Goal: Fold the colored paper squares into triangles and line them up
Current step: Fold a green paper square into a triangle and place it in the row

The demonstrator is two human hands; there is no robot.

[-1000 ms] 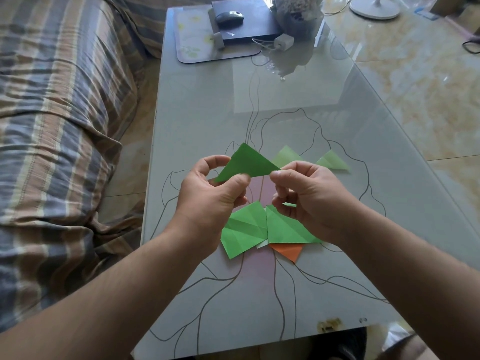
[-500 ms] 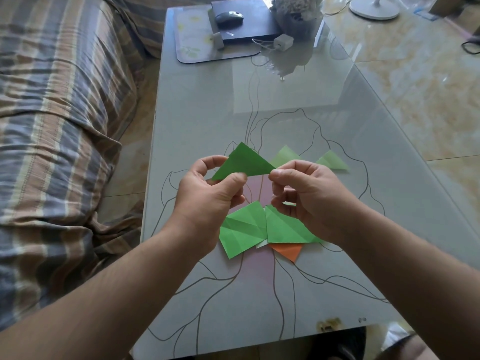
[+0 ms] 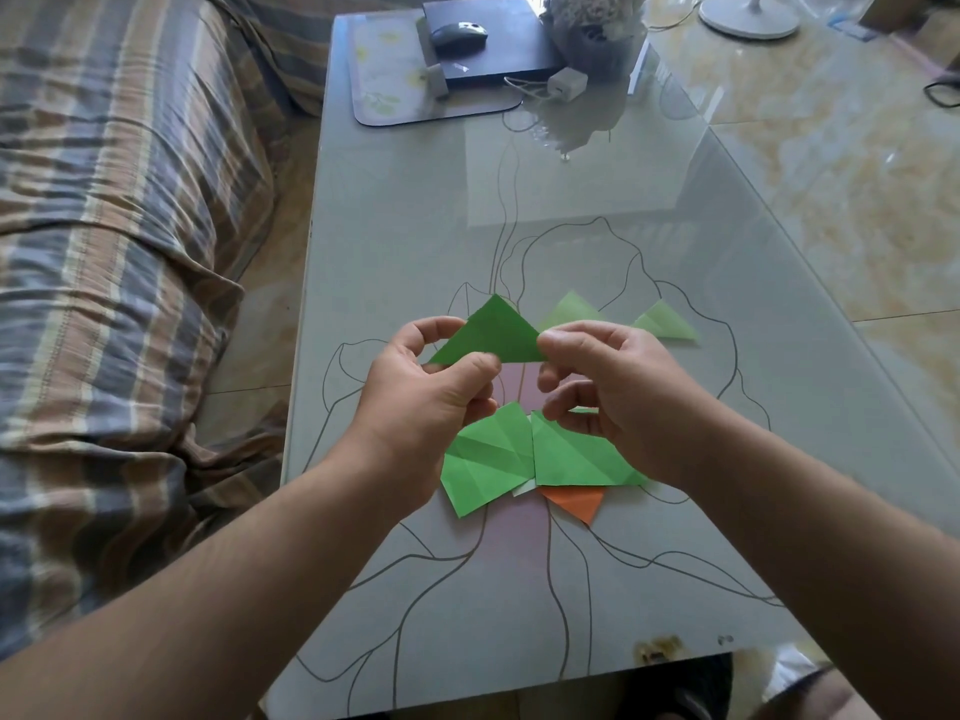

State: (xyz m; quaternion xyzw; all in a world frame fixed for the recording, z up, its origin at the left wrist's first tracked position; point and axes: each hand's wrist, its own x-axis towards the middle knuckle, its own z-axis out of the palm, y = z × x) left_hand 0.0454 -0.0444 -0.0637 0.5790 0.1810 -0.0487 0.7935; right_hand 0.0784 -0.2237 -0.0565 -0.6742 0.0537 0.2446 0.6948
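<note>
Green triangle point(image 3: 491, 332) held above the table point(image 3: 597, 189), left hand point(image 3: 421, 392) pinching its left corner, right hand point(image 3: 618, 387) pinching its right corner. Two pale green triangles point(image 3: 571, 309) lie just beyond, side by side. Creased green squares point(image 3: 488, 457) overlap an orange piece point(image 3: 579, 504) nearer; a white sheet possibly underneath.

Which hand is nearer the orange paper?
Right. The right hand hovers just above the orange paper; the left hand is off to its left.
</note>
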